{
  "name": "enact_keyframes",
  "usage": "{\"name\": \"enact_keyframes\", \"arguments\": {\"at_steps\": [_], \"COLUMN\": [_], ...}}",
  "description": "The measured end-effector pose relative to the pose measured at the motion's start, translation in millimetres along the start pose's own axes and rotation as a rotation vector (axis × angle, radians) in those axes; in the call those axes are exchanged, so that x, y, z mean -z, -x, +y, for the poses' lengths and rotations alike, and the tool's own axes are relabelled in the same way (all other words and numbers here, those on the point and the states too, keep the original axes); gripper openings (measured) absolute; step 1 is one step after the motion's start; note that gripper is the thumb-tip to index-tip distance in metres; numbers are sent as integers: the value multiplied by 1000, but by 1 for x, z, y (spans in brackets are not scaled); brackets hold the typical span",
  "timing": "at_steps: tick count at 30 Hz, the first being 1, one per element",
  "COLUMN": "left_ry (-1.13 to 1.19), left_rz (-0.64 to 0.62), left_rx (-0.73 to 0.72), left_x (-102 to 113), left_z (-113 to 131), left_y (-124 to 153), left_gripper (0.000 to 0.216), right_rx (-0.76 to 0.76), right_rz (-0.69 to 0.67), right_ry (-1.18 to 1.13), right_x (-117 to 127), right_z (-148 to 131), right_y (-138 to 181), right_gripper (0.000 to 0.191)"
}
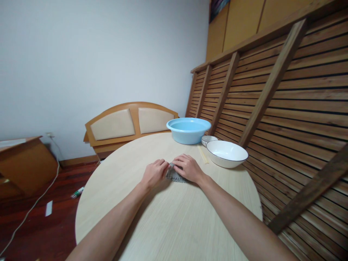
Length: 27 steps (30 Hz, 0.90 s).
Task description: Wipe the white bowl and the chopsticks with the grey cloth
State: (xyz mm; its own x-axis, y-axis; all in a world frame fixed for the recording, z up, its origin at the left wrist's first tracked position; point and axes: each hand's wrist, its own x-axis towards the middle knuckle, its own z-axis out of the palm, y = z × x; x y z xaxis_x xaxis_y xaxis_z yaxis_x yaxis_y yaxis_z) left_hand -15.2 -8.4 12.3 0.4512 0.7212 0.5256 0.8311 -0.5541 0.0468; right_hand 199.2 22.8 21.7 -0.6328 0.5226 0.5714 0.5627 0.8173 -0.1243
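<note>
A small grey cloth (176, 177) is bunched between my hands over the middle of the round table (130, 159). My left hand (155, 173) has its fingers curled closed at the cloth's left edge. From the right, my right hand (188, 167) grips the same cloth, its fingers bent over the top. Much of the cloth is covered by my fingers, and its lower edge shows near the tabletop.
Toward the back right of the table stand a light blue basin (188, 135), a small patterned bowl (208, 139) and a large white bowl (227, 155). Pale chopsticks (202, 154) lie beside them. A slatted wooden panel (272, 108) leans along the right side.
</note>
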Motion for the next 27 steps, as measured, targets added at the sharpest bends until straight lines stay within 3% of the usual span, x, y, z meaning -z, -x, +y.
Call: {"name": "enact_keyframes", "arguments": {"at_steps": [10,20,27], "left_ry": [58,256,366], "left_rz": [15,60,160], "left_rx": [86,275,482], "left_x": [5,7,9], "left_z": [-10,-33,-53], "left_y": [1,6,9], "left_gripper": [39,39,41], "right_rx": [-43,-117,-164], "right_rz": [4,10,7], "right_ry": [7,3,-8], "right_x": [4,6,6], "right_z": [13,25,32], "right_y": [4,8,12], "right_gripper": [14,14,15]}}
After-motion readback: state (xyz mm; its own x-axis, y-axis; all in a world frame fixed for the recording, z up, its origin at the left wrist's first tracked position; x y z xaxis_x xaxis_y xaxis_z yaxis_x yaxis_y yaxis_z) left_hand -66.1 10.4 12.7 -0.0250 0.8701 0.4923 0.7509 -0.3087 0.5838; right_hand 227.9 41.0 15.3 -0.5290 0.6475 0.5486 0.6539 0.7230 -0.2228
